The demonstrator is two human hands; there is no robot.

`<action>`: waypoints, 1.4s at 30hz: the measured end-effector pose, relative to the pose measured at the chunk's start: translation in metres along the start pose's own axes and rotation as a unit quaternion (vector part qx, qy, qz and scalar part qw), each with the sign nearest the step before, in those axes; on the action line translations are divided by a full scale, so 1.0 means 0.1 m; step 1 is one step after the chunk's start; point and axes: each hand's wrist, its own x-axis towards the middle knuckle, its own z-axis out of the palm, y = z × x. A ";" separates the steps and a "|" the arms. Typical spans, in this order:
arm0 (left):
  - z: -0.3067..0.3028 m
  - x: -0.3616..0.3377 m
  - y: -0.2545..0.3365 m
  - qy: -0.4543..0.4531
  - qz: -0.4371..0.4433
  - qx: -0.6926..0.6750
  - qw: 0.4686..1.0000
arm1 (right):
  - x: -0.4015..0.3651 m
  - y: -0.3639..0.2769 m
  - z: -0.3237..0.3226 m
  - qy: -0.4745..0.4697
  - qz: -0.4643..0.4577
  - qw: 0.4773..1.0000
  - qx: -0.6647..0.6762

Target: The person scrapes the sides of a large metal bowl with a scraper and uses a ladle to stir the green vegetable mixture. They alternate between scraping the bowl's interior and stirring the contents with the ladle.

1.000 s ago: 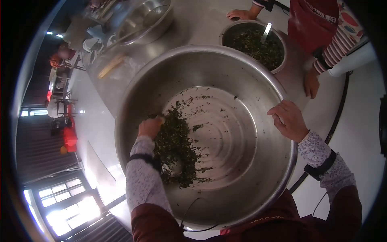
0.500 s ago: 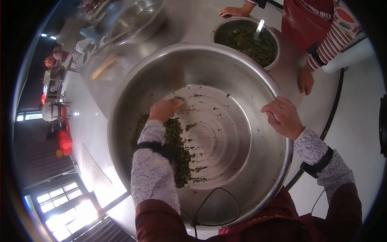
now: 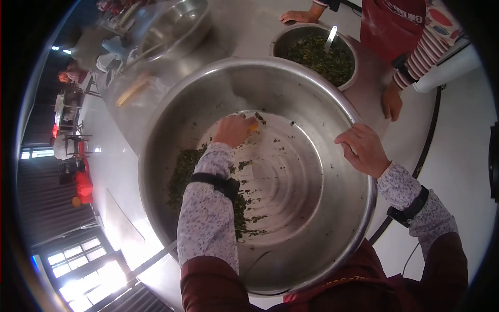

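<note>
A wide stainless steel basin [image 3: 343, 208] stands before me, with chopped dark green vegetables [image 3: 182, 177] heaped along its left side and scraps stuck to its floor. My left hand [image 3: 232, 131] reaches down inside, closed around a small yellow tool [image 3: 253, 126]. Most of that tool is hidden by the fingers, so its kind does not show. On the basin's right rim rests my right hand [image 3: 364, 151], fingers curled over the edge and gripping it. My left forearm covers part of the heap.
Behind the basin sits a smaller metal bowl [image 3: 275, 44] of chopped greens with a white-handled utensil [image 3: 331, 37]. A co-worker's hands [image 3: 391, 102] lean on the table beside it. Another large steel basin [image 3: 200, 26] and a pale wooden stick [image 3: 132, 89] are at the back left.
My left hand has moved right and slightly away from me across the basin floor, with the yellow tool in it. My right hand stays on the rim.
</note>
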 end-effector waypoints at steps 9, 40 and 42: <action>0.08 -1.31 -0.74 -0.144 -0.153 0.068 0.975 | -0.02 0.01 0.01 0.021 0.005 1.000 0.018; 0.54 -1.27 0.75 0.217 -0.353 -0.204 0.887 | -0.03 0.00 0.02 0.021 -0.038 0.997 -0.063; 0.16 -1.27 0.82 0.314 -0.309 -0.273 0.855 | -0.07 0.01 0.06 0.001 -0.021 0.999 -0.047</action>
